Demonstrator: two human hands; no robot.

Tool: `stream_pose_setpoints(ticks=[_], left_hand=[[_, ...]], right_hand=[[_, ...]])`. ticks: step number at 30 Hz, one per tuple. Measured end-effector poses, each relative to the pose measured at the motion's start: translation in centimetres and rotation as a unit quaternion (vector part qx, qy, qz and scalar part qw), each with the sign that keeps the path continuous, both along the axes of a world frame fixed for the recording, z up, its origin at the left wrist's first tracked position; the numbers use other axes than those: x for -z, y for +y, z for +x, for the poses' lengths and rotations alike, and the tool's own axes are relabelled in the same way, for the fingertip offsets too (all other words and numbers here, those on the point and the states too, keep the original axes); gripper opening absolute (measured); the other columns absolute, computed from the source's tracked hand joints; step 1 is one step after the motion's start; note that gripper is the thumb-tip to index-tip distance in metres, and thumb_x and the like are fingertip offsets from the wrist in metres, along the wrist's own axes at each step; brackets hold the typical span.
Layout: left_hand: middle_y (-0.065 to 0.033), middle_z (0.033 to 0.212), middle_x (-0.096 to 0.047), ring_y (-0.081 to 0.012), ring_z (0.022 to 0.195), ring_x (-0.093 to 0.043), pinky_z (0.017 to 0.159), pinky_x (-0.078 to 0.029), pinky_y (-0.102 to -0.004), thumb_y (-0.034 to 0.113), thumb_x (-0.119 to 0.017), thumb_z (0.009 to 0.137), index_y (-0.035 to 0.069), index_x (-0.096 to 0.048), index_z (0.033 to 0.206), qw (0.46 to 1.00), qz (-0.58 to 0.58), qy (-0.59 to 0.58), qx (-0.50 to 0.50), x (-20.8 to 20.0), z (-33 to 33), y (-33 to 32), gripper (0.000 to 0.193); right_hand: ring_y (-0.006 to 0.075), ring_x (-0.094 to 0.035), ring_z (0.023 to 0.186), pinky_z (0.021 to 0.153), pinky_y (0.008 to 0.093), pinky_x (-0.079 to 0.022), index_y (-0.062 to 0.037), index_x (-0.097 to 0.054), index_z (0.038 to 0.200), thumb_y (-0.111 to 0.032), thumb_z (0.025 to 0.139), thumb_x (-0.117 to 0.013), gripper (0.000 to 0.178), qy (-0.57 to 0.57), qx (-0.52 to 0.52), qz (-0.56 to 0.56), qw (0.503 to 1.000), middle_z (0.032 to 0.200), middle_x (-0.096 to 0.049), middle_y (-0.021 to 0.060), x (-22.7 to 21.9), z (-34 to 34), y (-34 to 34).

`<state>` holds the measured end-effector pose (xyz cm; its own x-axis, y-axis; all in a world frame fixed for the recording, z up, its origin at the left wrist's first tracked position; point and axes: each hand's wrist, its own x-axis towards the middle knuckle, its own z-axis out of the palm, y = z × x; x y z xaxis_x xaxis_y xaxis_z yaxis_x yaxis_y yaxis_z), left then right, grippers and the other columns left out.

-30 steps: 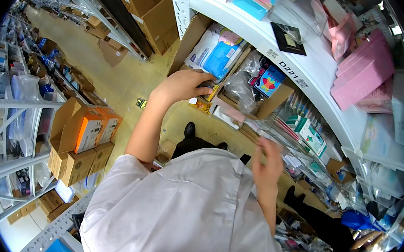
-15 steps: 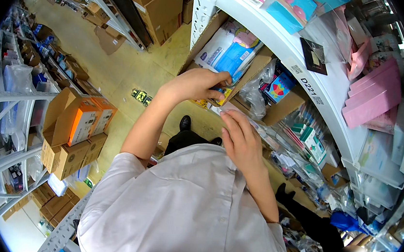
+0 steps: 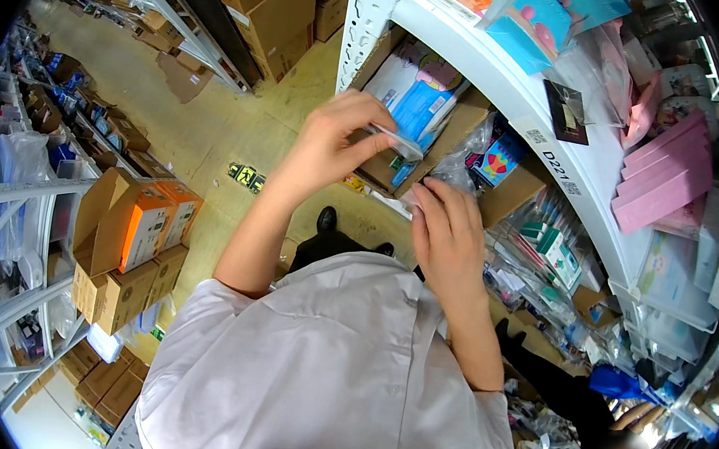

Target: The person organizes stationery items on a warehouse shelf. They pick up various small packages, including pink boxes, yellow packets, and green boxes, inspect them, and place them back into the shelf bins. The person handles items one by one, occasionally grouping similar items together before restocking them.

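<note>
My left hand (image 3: 333, 144) is closed, with the thumb and fingers pinching a small clear plastic packet (image 3: 403, 146) above the near end of an open cardboard box (image 3: 465, 118). What the packet contains is too small to make out. Inside that box lies a blue and white plastic-wrapped pack (image 3: 428, 101), and a smaller blue item sits near its front corner. My right hand (image 3: 454, 234) is at the box's near right corner, fingers stretched and slightly bent. Its fingertips are close to the cardboard edge; whether they touch it is unclear.
A white metal shelf (image 3: 511, 92) curves above the box, bearing blue boxes and pink packs (image 3: 667, 176). Another carton (image 3: 514, 187) with a dark blue box stands alongside. On the left, cartons with orange boxes (image 3: 157, 214) stand by a rack. Another person (image 3: 568, 400) is at lower right.
My left hand has risen out of the box and now holds the clear plastic packet. My right hand has shifted slightly right and down.
</note>
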<state>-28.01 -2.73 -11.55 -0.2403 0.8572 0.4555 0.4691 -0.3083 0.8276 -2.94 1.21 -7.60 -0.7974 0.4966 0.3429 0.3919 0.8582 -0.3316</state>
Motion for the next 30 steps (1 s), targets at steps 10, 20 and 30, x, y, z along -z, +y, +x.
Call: stream_pose_setpoints(ticks=[10, 20, 30], left_hand=[[0.0008, 0.087, -0.066, -0.0048, 0.081, -0.057, 0.072, -0.045, -0.0234, 0.017, -0.07, 0.11, 0.002, -0.067, 0.112, 0.975, -0.022, -0.15, -0.161, 1.6, -0.1, -3.4, 0.016], [-0.0009, 0.086, -0.066, -0.0046, 0.078, -0.059, 0.067, -0.047, -0.0251, 0.008, -0.062, 0.113, 0.005, -0.066, 0.141, 0.976, -0.005, -0.104, -0.189, 1.5, 0.9, -3.1, 0.029], [-0.0134, 0.098, -0.074, -0.025, 0.085, -0.073, 0.074, -0.056, -0.0324, -0.009, -0.064, 0.099, 0.01, -0.077, 0.127, 0.988, 0.027, 0.089, -0.125, 2.8, 0.7, -2.3, 0.036]], right_hand=[[0.0342, -0.063, 0.128, 0.125, 0.0618, -0.035, -0.0089, -0.076, 0.125, -0.021, 0.09, -0.078, 0.037, -0.305, -0.132, 0.195, 0.923, 0.131, -0.071, 0.0147, 0.0, -4.6, 2.7], [0.0461, -0.047, 0.15, 0.119, 0.0839, -0.023, -0.0113, -0.075, 0.142, -0.03, 0.091, -0.079, 0.054, -0.649, -0.133, 0.055, 0.747, 0.153, -0.065, 0.0148, -0.1, -10.8, 4.0], [0.0345, -0.062, 0.127, 0.106, 0.0621, -0.044, -0.0131, -0.086, 0.108, -0.017, 0.083, -0.082, 0.026, -0.547, -0.151, 0.13, 0.813, 0.117, -0.078, 0.0077, -0.2, -8.8, 3.5]])
